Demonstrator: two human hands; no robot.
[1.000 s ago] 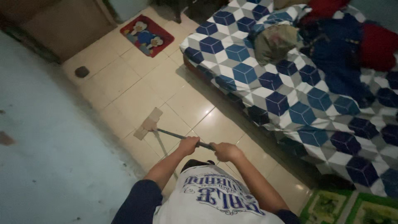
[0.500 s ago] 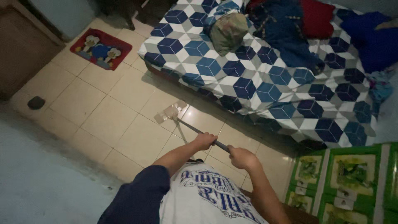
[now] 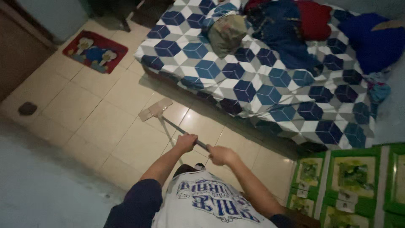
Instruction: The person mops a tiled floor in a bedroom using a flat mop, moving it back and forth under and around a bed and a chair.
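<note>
My left hand (image 3: 186, 142) and my right hand (image 3: 221, 155) both grip the dark handle of a flat mop (image 3: 155, 109), left hand further down the shaft. The pale rectangular mop head lies on the cream floor tiles (image 3: 97, 122) just in front of the bed (image 3: 253, 76). I wear a white printed shirt with dark sleeves, seen at the bottom.
The bed has a blue, white and grey cube-pattern cover with a heap of clothes (image 3: 303, 29) on it. A red cartoon mat (image 3: 95, 50) lies at the far left. Green drawers (image 3: 350, 181) stand at the right. A dark small object (image 3: 27, 108) sits by the wall.
The mop head slid from near the wall toward the bed, then back a little to the left. The view swung right, bringing the green drawers into sight.
</note>
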